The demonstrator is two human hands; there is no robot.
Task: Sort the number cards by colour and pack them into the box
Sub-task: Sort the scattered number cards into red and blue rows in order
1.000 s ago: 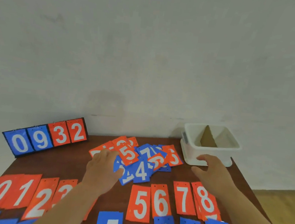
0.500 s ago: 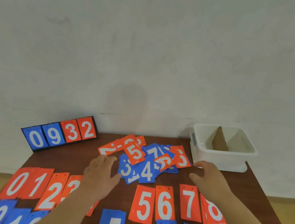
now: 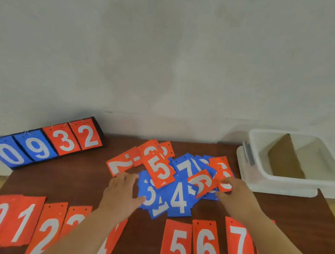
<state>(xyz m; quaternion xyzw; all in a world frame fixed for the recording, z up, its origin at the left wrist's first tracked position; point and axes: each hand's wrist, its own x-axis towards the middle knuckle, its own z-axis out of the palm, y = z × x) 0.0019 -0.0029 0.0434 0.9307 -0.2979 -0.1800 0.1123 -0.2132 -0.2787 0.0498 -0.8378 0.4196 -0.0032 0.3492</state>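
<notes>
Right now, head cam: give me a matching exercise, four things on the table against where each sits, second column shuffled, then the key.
Things
1. scoreboard showing 0932
2. white box
3. mixed red and blue card pile
4. red card row

Places
a. back right corner
b. near edge, laid side by side
c. back left, propped up
d. centre, overlapping heap

Pairs: 1-c, 2-a, 3-d, 4-b
</notes>
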